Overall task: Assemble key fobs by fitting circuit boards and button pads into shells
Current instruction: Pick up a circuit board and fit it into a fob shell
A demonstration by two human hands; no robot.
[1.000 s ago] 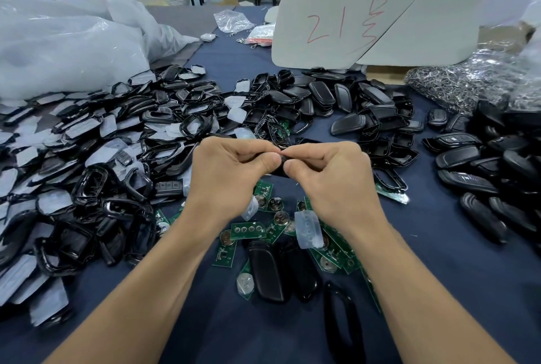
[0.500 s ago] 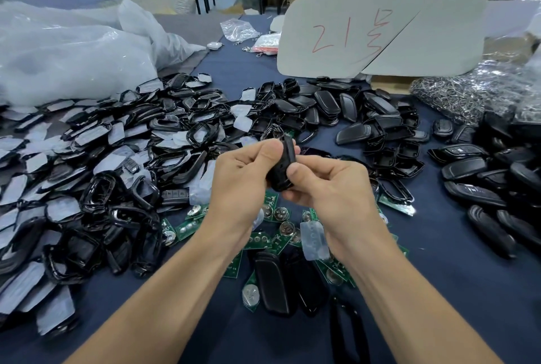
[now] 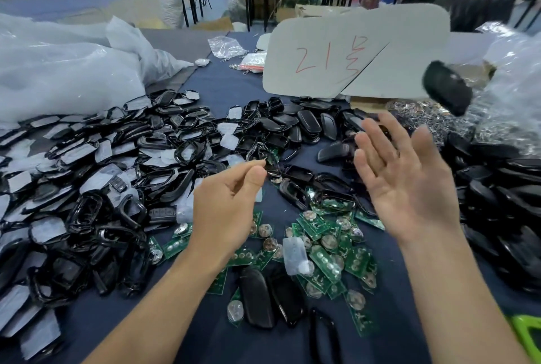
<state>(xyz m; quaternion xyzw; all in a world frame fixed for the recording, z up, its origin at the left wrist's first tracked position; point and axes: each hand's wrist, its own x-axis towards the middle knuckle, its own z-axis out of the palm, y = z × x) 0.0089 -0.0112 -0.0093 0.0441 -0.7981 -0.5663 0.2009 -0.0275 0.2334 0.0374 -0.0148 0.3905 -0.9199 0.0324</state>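
Left hand (image 3: 231, 202) hovers over the left edge of the circuit board heap (image 3: 325, 249), fingers loosely curled, thumb by forefinger, nothing visible between them. Empty shells (image 3: 87, 188) lie piled left of the heap on the tabletop (image 3: 395, 311). Right hand (image 3: 409, 185) is raised over the heap's right edge, palm showing, fingers spread, hiding parts behind it. One blurred black key fob (image 3: 446, 91) is airborne beyond the heap's right side, clear of both hands. Black fobs (image 3: 497, 202) are piled right of the heap.

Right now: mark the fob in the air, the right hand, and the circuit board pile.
key fob (image 3: 447, 89): head view, middle of its black body.
right hand (image 3: 409, 188): head view, open palm.
circuit board pile (image 3: 325, 263): head view, one green board.
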